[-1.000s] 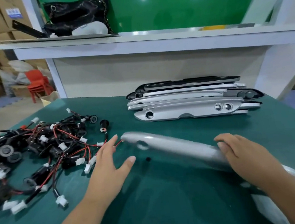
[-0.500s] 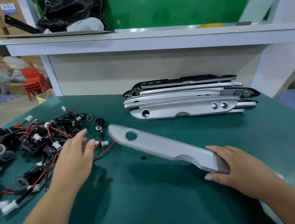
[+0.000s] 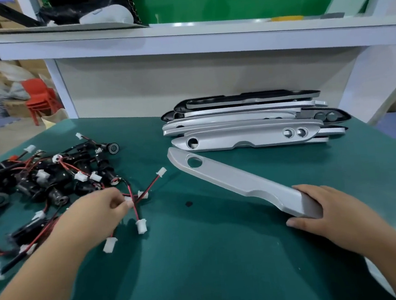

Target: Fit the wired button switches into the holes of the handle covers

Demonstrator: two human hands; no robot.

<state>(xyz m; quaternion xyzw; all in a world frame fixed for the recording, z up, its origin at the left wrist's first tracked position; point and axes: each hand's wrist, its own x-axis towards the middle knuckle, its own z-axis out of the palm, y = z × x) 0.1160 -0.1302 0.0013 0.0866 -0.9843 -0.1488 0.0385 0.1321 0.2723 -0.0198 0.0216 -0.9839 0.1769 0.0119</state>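
Note:
A long silver handle cover [image 3: 238,182] with a round hole near its far end lies slanted across the green table. My right hand [image 3: 329,212] grips its near end. My left hand [image 3: 102,213] pinches the red and black wires [image 3: 132,203] of a button switch at the edge of a tangled pile of wired button switches [image 3: 46,182] on the left. White connectors [image 3: 141,225] dangle from the pinched wires. A stack of silver and black handle covers [image 3: 249,123] lies at the back of the table.
The green table [image 3: 201,257] ends at a white wall panel under a shelf [image 3: 182,34]. A small dark speck [image 3: 188,203] lies between my hands. A red chair [image 3: 39,96] and cardboard boxes stand beyond the table's left edge.
My left hand has gone from the cover to the switch pile and pinched the wires, pulling them toward me. The right hand has turned the cover and now holds it still.

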